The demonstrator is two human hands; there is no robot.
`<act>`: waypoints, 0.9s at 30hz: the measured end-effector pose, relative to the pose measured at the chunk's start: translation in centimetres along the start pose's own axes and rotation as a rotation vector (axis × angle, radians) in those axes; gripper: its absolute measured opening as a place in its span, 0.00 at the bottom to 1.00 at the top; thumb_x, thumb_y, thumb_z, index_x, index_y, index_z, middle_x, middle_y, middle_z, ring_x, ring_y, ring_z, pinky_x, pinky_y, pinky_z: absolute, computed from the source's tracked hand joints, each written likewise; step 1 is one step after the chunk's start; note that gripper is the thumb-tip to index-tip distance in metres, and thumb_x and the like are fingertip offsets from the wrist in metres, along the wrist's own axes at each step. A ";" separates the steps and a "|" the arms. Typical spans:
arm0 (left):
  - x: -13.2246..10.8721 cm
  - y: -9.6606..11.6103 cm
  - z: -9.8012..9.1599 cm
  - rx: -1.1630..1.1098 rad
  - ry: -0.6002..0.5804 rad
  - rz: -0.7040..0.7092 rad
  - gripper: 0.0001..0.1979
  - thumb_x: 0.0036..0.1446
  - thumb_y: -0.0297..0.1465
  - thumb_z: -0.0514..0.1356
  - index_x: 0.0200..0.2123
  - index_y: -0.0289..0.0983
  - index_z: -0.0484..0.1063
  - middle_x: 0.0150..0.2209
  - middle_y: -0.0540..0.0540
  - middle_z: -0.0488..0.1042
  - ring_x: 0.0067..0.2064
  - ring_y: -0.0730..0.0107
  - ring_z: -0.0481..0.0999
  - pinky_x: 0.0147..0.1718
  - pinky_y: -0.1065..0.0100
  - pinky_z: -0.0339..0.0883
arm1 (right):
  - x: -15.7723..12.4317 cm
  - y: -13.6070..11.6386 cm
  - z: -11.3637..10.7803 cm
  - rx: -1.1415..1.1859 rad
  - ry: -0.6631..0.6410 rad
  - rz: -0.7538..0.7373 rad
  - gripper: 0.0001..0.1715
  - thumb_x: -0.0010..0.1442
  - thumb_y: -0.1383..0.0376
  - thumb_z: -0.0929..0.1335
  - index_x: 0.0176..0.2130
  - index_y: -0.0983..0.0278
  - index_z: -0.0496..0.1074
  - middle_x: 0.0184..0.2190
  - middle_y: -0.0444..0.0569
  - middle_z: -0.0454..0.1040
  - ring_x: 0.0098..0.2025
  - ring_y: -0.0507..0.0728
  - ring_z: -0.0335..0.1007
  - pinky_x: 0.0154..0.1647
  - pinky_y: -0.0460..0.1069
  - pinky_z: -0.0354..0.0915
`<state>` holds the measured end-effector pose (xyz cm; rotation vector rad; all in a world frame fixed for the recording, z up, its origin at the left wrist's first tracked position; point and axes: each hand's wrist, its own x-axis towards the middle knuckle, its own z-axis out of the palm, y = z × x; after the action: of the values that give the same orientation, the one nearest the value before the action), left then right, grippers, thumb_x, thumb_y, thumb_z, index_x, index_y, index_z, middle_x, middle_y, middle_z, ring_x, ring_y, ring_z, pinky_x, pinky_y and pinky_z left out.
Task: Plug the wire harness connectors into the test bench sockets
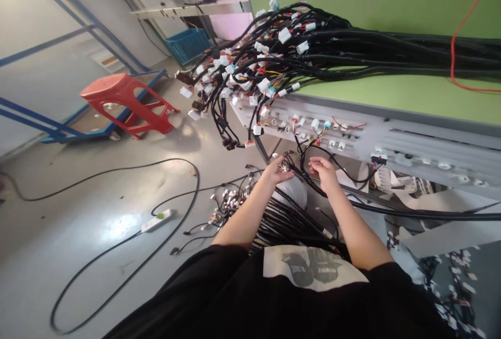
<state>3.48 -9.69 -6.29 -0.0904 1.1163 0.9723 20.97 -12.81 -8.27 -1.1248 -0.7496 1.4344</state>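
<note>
My left hand (277, 172) is closed around thin black wires (287, 160) with small connectors at their ends, below the edge of the white fixture board (415, 143). Just to the right, my right hand (323, 172) has its fingers curled together beside a black wiring harness (302, 159); whatever lies between its fingertips is too small to make out. Branches of this harness run up to the board, where a white connector (315, 124), a teal-ended connector (326, 126) and a black connector (378, 159) sit at its fixtures.
Thick bundled harnesses (376, 49) with many white connectors lie on the green panel (391, 8) above. Corrugated harnesses (289, 219) hang below my arms. A red stool (125, 99), a power strip (157, 220) and its looping cable (113, 288) are on the floor at left.
</note>
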 end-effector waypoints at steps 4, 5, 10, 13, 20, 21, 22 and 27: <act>1.9 0.3 1.0 -0.137 -0.068 0.036 0.13 0.61 0.35 0.50 0.28 0.33 0.63 0.23 0.47 0.67 0.25 0.71 0.71 0.29 0.67 0.69 | -0.3 -0.1 -0.3 -0.012 0.018 -0.021 0.17 0.40 0.62 0.70 0.34 0.64 0.72 0.28 0.44 0.73 0.27 0.48 0.65 0.30 0.45 0.62; 1.9 0.3 1.0 -0.157 -0.072 0.064 0.13 0.61 0.34 0.51 0.27 0.34 0.63 0.22 0.48 0.67 0.24 0.73 0.70 0.28 0.70 0.68 | -0.3 -0.1 -0.4 -0.010 0.020 -0.028 0.17 0.40 0.62 0.70 0.34 0.64 0.72 0.28 0.44 0.73 0.26 0.48 0.65 0.29 0.45 0.62; -0.4 0.3 -0.4 -0.141 -0.257 0.241 0.06 0.58 0.25 0.53 0.31 0.33 0.68 0.25 0.48 0.71 0.26 0.74 0.72 0.30 0.70 0.68 | -0.6 -0.4 -0.4 -0.041 0.020 -0.092 0.16 0.42 0.63 0.70 0.34 0.64 0.71 0.28 0.44 0.72 0.27 0.50 0.65 0.32 0.47 0.63; -2.9 0.6 -1.4 -0.036 -0.406 0.381 0.06 0.55 0.23 0.55 0.37 0.32 0.69 0.31 0.44 0.74 0.34 0.68 0.76 0.38 0.64 0.69 | -1.9 -1.1 0.1 -0.229 0.082 -0.287 0.14 0.48 0.61 0.68 0.36 0.63 0.71 0.30 0.47 0.72 0.31 0.53 0.67 0.36 0.51 0.65; -6.2 0.3 -2.8 0.276 -0.336 0.658 0.09 0.47 0.25 0.62 0.34 0.32 0.67 0.29 0.46 0.73 0.28 0.69 0.74 0.29 0.67 0.69 | -6.5 -3.4 4.6 -0.770 -0.081 -0.848 0.13 0.59 0.64 0.61 0.41 0.60 0.72 0.39 0.51 0.73 0.44 0.58 0.67 0.50 0.53 0.61; -6.3 0.1 -3.0 0.294 -0.328 0.679 0.10 0.46 0.26 0.63 0.34 0.33 0.67 0.28 0.46 0.73 0.28 0.69 0.74 0.28 0.68 0.68 | -6.6 -3.5 5.6 -0.829 -0.172 -0.845 0.14 0.60 0.66 0.60 0.42 0.60 0.72 0.40 0.51 0.73 0.45 0.58 0.67 0.50 0.53 0.60; -6.4 0.0 -3.1 0.300 -0.329 0.701 0.11 0.46 0.26 0.63 0.34 0.33 0.66 0.28 0.47 0.73 0.28 0.69 0.74 0.28 0.69 0.68 | -6.6 -3.6 6.5 -0.894 -0.250 -0.826 0.15 0.60 0.67 0.59 0.42 0.60 0.72 0.40 0.52 0.73 0.45 0.58 0.67 0.50 0.53 0.60; -7.2 -0.3 -3.6 0.331 -0.329 0.754 0.12 0.44 0.23 0.61 0.34 0.35 0.63 0.26 0.50 0.71 0.28 0.71 0.73 0.29 0.68 0.70 | -5.0 -4.1 10.0 -1.231 -0.335 -0.691 0.14 0.57 0.70 0.62 0.41 0.61 0.73 0.38 0.53 0.72 0.42 0.60 0.65 0.45 0.53 0.59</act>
<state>0.50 -16.09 -2.46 0.7837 0.9946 1.3820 12.87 -15.42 0.10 -1.2650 -2.1722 0.4642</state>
